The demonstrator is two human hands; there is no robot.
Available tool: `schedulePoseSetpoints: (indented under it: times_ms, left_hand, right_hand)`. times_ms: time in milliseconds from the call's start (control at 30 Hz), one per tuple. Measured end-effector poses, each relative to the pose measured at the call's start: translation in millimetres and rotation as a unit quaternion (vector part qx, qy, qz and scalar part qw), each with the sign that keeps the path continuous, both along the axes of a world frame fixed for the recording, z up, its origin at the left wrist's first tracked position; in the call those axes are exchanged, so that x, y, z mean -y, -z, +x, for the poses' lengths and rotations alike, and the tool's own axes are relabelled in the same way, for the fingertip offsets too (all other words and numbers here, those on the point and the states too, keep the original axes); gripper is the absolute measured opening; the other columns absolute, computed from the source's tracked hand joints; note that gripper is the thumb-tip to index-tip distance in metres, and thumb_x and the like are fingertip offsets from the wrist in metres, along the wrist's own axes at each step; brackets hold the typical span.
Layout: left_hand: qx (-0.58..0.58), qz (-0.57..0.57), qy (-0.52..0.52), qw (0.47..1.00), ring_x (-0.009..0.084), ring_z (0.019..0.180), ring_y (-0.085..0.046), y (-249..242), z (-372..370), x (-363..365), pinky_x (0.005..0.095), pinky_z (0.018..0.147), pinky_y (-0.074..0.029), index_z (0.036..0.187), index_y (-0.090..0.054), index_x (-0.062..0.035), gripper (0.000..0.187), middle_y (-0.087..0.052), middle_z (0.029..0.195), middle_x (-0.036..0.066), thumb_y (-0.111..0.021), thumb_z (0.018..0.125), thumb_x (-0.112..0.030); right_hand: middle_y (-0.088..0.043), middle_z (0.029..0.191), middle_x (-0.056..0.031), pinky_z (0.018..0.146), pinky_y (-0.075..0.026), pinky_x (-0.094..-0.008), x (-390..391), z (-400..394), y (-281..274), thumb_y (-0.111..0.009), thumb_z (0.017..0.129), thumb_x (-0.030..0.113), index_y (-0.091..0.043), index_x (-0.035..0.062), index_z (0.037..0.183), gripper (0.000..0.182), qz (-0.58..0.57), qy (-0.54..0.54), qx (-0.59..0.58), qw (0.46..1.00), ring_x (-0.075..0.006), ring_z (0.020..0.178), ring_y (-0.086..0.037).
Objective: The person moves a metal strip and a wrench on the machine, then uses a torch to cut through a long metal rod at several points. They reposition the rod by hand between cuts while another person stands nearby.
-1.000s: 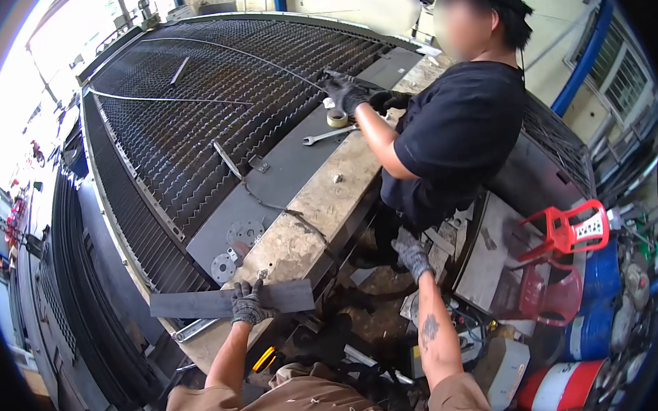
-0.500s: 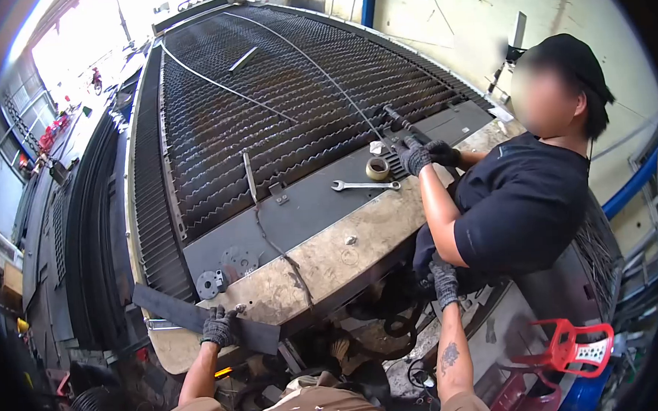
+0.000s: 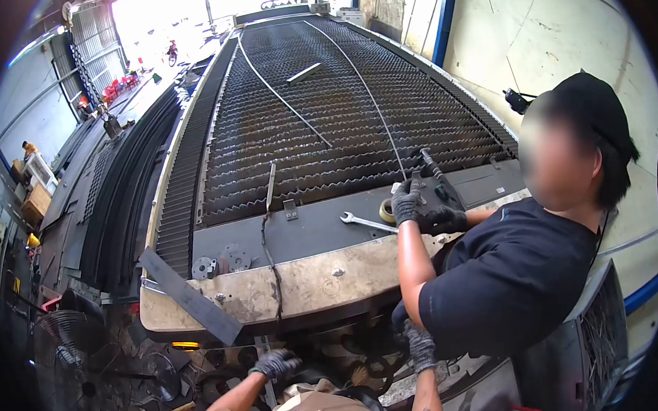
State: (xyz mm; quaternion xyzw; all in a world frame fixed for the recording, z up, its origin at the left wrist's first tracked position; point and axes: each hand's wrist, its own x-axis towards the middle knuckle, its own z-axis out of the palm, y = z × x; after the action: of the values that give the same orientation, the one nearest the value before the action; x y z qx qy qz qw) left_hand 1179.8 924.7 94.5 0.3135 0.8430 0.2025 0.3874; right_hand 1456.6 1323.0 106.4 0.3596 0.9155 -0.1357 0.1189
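Observation:
A dark flat metal strip (image 3: 192,300) lies slantwise over the front left corner of the machine table's stone-like edge (image 3: 311,284). My gloved left hand (image 3: 278,363) is off the strip, below the table edge, its fingers loosely apart and holding nothing visible. My gloved right hand (image 3: 420,347) is beside the co-worker's dark shirt, fingers curled; what they grip, if anything, is hidden. The co-worker's gloved hands (image 3: 411,205) are above the table by a roll of tape (image 3: 387,210) and a wrench (image 3: 367,223).
Slatted cutting bed (image 3: 264,105) fills the table, with thin rods and a loose bar (image 3: 304,73) on it. A cable (image 3: 270,264) crosses the front edge. Round metal discs (image 3: 204,268) lie at left. A fan (image 3: 84,367) stands lower left; the co-worker (image 3: 518,270) is close at right.
My left hand has let go of the metal strip and moved right and down. The strip now slopes more steeply. The view has turned left; the co-worker's hands have shifted nearer the tape.

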Motion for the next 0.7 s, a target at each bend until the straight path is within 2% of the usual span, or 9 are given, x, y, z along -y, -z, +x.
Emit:
schedulePoseSetpoints:
  times_ms: [33,100,167,267,367,467,533,633,700]
  left_hand:
    - [0.063,-0.042,0.028,0.997,0.0377,0.117,-0.066,-15,27,-10,0.0451,0.103,-0.050,0.122,-0.073,-0.0090,0.060,-0.072,0.122,0.018,-0.066,0.089,-0.059]
    - [0.081,-0.067,0.082,0.991,0.0374,0.118,-0.065,-8,59,-29,0.0460,0.103,-0.050,0.123,-0.073,-0.0102,0.061,-0.072,0.123,0.018,-0.065,0.089,-0.060]
    - [0.030,-0.061,0.075,0.995,0.0387,0.115,-0.065,-4,79,-43,0.0478,0.099,-0.051,0.118,-0.075,-0.0110,0.057,-0.072,0.120,0.018,-0.063,0.090,-0.060]
    - [-0.034,-0.057,0.007,0.998,0.0407,0.105,-0.068,3,88,-56,0.0518,0.089,-0.053,0.102,-0.076,-0.0114,0.053,-0.073,0.107,0.020,-0.061,0.091,-0.061]
    - [0.065,-0.099,-0.051,0.992,0.0428,0.098,-0.070,-19,76,-76,0.0503,0.087,-0.054,0.105,-0.079,-0.0109,0.054,-0.075,0.104,0.021,-0.060,0.093,-0.060]
    - [0.122,-0.053,-0.034,0.991,0.0406,0.100,-0.071,-6,54,-84,0.0479,0.088,-0.054,0.111,-0.078,-0.0101,0.052,-0.075,0.106,0.021,-0.059,0.096,-0.056]
    - [0.134,-0.073,0.004,0.988,0.0387,0.098,-0.073,-34,39,-102,0.0465,0.089,-0.054,0.111,-0.078,-0.0087,0.052,-0.076,0.104,0.021,-0.059,0.096,-0.054]
    - [0.234,-0.066,-0.033,0.969,0.0293,0.091,-0.075,-36,-1,-120,0.0420,0.083,-0.055,0.111,-0.078,-0.0063,0.049,-0.078,0.100,0.018,-0.066,0.094,-0.051]
    - [0.217,-0.060,0.000,0.974,0.0352,0.096,-0.073,-33,-25,-126,0.0429,0.088,-0.054,0.114,-0.077,-0.0067,0.047,-0.077,0.105,0.020,-0.062,0.097,-0.048]
  right_hand:
    - [-0.064,0.141,-0.0091,0.111,-0.046,-0.0466,-5,9,32,-0.042,0.101,0.006,-0.056,0.0196,0.148,0.051,0.014,-0.025,-0.019,0.999,-0.0321,0.123,-0.065]
    - [-0.064,0.142,-0.0085,0.110,-0.048,-0.0466,-18,29,92,-0.044,0.101,0.009,-0.056,0.0204,0.148,0.050,0.099,-0.053,-0.192,0.975,-0.0307,0.126,-0.064]
    - [-0.061,0.145,-0.0073,0.110,-0.047,-0.0435,-16,26,71,-0.047,0.100,0.011,-0.055,0.0209,0.148,0.050,0.150,-0.075,-0.138,0.976,-0.0278,0.129,-0.062]
    - [-0.069,0.132,-0.0123,0.103,-0.051,-0.0416,-8,36,45,-0.052,0.098,0.015,-0.065,0.0151,0.136,0.040,0.213,-0.180,-0.079,0.957,-0.0294,0.119,-0.067]
    - [-0.069,0.128,-0.0132,0.100,-0.052,-0.0421,-3,43,34,-0.054,0.098,0.018,-0.066,0.0143,0.133,0.037,0.134,-0.128,-0.079,0.979,-0.0302,0.115,-0.068]
    - [-0.070,0.124,-0.0140,0.098,-0.052,-0.0426,4,47,21,-0.055,0.097,0.020,-0.068,0.0134,0.129,0.035,0.076,-0.071,-0.077,0.992,-0.0311,0.112,-0.068]
    - [-0.071,0.121,-0.0145,0.096,-0.052,-0.0430,11,50,11,-0.055,0.097,0.022,-0.069,0.0128,0.127,0.034,0.054,-0.037,-0.064,0.996,-0.0316,0.109,-0.069]
    - [-0.072,0.117,-0.0153,0.094,-0.053,-0.0435,17,45,-8,-0.057,0.097,0.025,-0.070,0.0120,0.123,0.032,0.025,0.039,-0.058,0.997,-0.0324,0.106,-0.070]
    - [-0.072,0.114,-0.0159,0.092,-0.053,-0.0439,21,35,-23,-0.057,0.096,0.026,-0.071,0.0114,0.121,0.031,0.012,0.095,-0.053,0.994,-0.0330,0.103,-0.070]
